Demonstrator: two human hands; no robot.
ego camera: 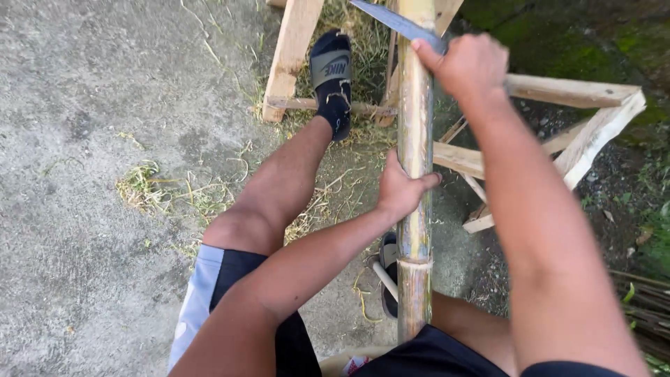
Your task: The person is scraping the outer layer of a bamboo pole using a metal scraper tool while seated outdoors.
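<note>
The bamboo pole [414, 174] runs from 6 o'clock up to 12 o'clock, between the person's knees, its far end resting on a wooden frame [572, 94]. The left hand [399, 190] is clenched round the pole at mid-length, thumb across the front. The right hand [469, 64], at 1 o'clock, grips the handle of a knife [394, 21] whose blade slants up and left across the pole near the top edge of view.

To do this stroke well, I judge the blade should stay at a shallow angle to the pole and travel away from the body, toward 12 o'clock, with the left hand kept well behind the cutting edge, as it is now. The left grip should stop the round pole from rolling; the foot in a black slide [332, 77] on the frame's low rail at 11 o'clock helps steady the stand.

Room is open on the concrete [91, 174] from 7 to 10 o'clock. It is tighter at 2 to 3 o'clock, where frame rails jut out under the right forearm, and at 4 o'clock, where a bundle of sticks [645, 307] lies. The blade tip points toward 11 o'clock, not far from the foot, so strokes should end short of it.
</note>
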